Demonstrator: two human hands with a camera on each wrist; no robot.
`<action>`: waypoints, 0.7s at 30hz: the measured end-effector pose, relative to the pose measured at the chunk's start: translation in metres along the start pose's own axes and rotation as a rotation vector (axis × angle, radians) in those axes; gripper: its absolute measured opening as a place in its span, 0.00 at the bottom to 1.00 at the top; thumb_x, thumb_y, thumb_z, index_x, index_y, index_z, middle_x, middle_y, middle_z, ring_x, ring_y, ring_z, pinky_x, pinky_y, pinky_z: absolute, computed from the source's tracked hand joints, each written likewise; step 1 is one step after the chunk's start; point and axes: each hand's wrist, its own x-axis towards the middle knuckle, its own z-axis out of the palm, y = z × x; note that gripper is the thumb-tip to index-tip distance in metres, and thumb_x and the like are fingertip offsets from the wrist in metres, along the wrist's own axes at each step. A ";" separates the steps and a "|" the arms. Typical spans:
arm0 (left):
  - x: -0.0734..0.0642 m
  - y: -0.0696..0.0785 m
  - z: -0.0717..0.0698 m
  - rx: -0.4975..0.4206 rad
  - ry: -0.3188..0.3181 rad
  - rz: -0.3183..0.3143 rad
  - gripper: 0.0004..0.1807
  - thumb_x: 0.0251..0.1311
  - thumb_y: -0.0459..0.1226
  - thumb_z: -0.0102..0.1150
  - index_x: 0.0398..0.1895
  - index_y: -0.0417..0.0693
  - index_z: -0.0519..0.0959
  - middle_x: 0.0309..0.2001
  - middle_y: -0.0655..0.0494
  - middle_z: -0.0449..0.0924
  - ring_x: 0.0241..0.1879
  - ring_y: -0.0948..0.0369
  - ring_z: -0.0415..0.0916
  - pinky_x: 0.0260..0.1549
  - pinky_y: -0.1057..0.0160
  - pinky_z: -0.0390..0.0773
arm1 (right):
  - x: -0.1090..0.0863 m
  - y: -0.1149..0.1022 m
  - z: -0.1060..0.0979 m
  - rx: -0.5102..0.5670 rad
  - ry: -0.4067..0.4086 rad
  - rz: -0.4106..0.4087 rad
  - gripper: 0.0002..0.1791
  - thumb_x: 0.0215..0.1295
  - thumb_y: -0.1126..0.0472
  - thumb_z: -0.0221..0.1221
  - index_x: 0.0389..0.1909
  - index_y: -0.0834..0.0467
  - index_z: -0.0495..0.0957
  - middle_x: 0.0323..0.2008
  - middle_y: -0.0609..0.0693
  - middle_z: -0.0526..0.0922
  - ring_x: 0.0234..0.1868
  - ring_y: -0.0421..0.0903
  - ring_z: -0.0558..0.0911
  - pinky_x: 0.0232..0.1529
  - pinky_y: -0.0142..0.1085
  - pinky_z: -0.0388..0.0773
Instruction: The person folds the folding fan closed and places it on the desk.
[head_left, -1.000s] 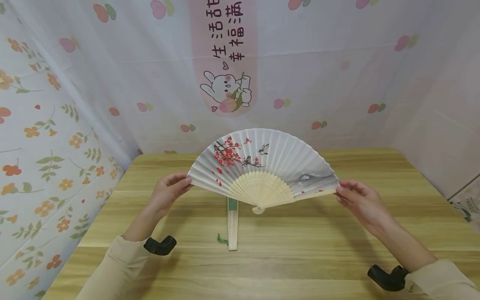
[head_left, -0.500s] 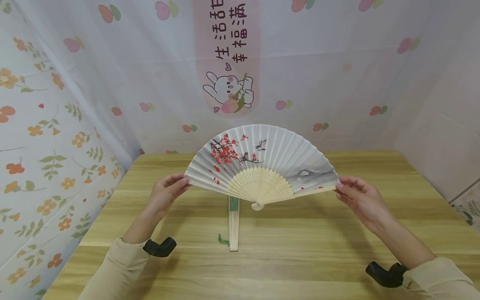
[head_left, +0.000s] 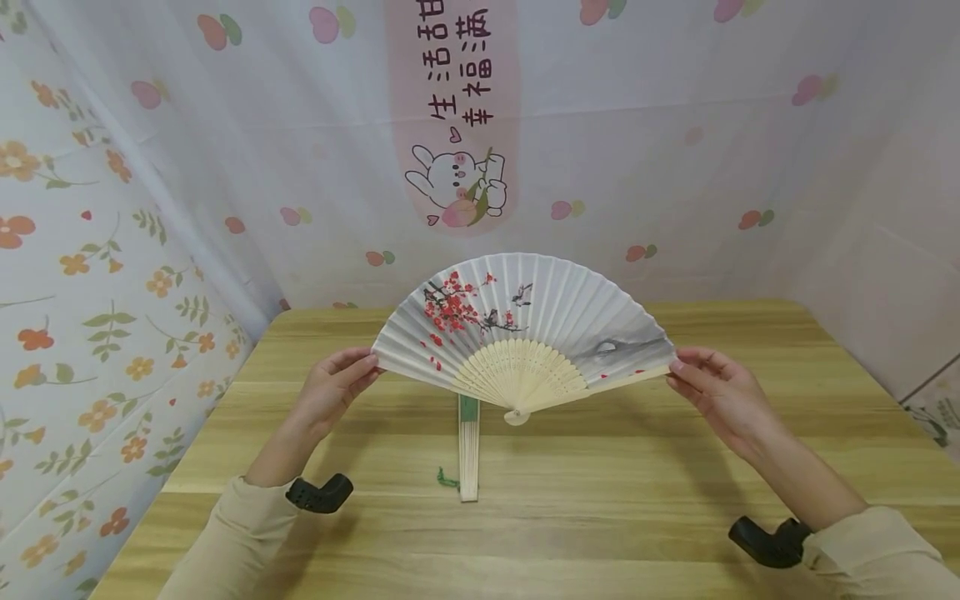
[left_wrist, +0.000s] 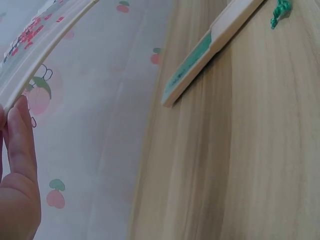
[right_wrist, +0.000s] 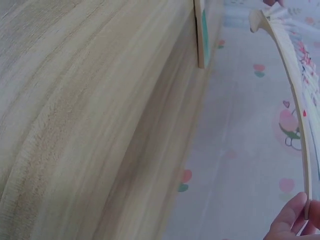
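Note:
A folding fan (head_left: 547, 300), spread wide, is held up above the table between both hands. Its pale pleated leaf bears red blossoms, small birds and a grey wash, over pierced cream ribs that meet at a rounded pivot end. My left hand (head_left: 335, 387) pinches the leaf's left outer corner between thumb and fingers. At the opposite corner, my right hand (head_left: 723, 400) pinches the end guard (right_wrist: 300, 130). Below and behind the spread fan, a second folding fan (head_left: 468, 458) lies folded on the table, green near its far end, which the raised fan partly covers in the head view.
The folded fan has a green tassel (head_left: 447, 478) at its near end. The wooden table (head_left: 600, 517) reaches back to a white printed curtain (head_left: 637, 167). A flowered cloth (head_left: 97, 333) hangs at the left. Each wrist wears a black camera mount (head_left: 320, 493).
The fan rises slightly and then dips a little, staying spread throughout. Both hands keep their pinch on its corners, and the folded fan stays where it lies.

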 end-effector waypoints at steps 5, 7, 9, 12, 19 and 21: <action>0.001 0.002 0.001 -0.006 -0.017 0.016 0.10 0.59 0.28 0.50 0.30 0.49 0.79 0.33 0.56 0.78 0.35 0.64 0.77 0.40 0.72 0.75 | 0.001 -0.002 0.003 0.016 0.001 -0.004 0.09 0.60 0.74 0.51 0.37 0.61 0.75 0.36 0.50 0.74 0.37 0.42 0.79 0.42 0.30 0.75; 0.001 0.003 0.002 -0.012 -0.026 0.025 0.10 0.60 0.27 0.49 0.30 0.49 0.79 0.33 0.56 0.78 0.35 0.64 0.77 0.39 0.72 0.75 | 0.002 -0.003 0.003 0.027 0.007 -0.004 0.08 0.60 0.74 0.51 0.37 0.61 0.75 0.35 0.50 0.75 0.36 0.42 0.79 0.42 0.30 0.76; 0.002 0.004 0.002 -0.016 -0.033 0.030 0.11 0.60 0.27 0.48 0.30 0.49 0.79 0.33 0.56 0.78 0.35 0.64 0.77 0.39 0.72 0.75 | 0.003 -0.004 0.004 0.037 0.009 -0.005 0.08 0.60 0.74 0.51 0.36 0.61 0.76 0.34 0.51 0.75 0.36 0.43 0.79 0.42 0.31 0.76; 0.002 0.005 0.003 -0.027 -0.041 0.030 0.12 0.60 0.26 0.47 0.30 0.49 0.80 0.32 0.56 0.78 0.34 0.64 0.78 0.39 0.72 0.75 | 0.004 -0.005 0.005 0.050 0.011 -0.009 0.08 0.60 0.74 0.51 0.36 0.62 0.76 0.34 0.51 0.75 0.35 0.43 0.79 0.42 0.31 0.76; 0.003 0.004 0.002 -0.034 -0.055 0.027 0.12 0.60 0.26 0.48 0.30 0.49 0.80 0.32 0.56 0.79 0.33 0.64 0.78 0.36 0.73 0.76 | 0.007 -0.004 0.007 0.070 0.010 -0.015 0.09 0.60 0.75 0.50 0.36 0.62 0.76 0.33 0.51 0.76 0.35 0.44 0.79 0.41 0.32 0.76; 0.004 0.005 0.003 -0.032 -0.064 0.030 0.12 0.60 0.27 0.48 0.30 0.49 0.80 0.32 0.56 0.79 0.34 0.64 0.78 0.36 0.73 0.76 | 0.007 -0.005 0.008 0.070 0.013 -0.008 0.09 0.60 0.75 0.50 0.36 0.62 0.76 0.33 0.51 0.76 0.35 0.44 0.79 0.41 0.32 0.76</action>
